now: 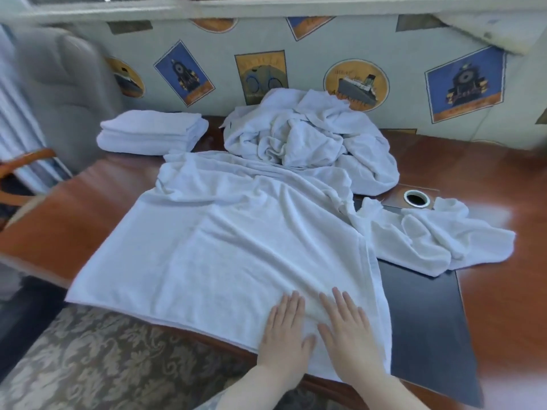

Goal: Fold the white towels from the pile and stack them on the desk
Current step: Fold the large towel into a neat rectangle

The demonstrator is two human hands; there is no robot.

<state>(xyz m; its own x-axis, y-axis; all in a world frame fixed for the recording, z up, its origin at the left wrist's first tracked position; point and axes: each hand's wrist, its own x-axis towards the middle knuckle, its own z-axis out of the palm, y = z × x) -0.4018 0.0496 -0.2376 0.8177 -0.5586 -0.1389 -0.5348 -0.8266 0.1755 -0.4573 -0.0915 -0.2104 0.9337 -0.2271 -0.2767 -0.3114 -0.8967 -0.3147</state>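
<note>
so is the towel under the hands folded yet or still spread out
Spread out. The towel lies open across the desk, with the left hand and right hand flat on its near edge; no finished fold shows.

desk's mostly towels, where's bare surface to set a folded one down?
Bare wood left of the spread towel, in front of the folded stack; more on the desk far right, past the small crumpled towel. Crowded: the pile at the back and centre, where both hands press.
</note>
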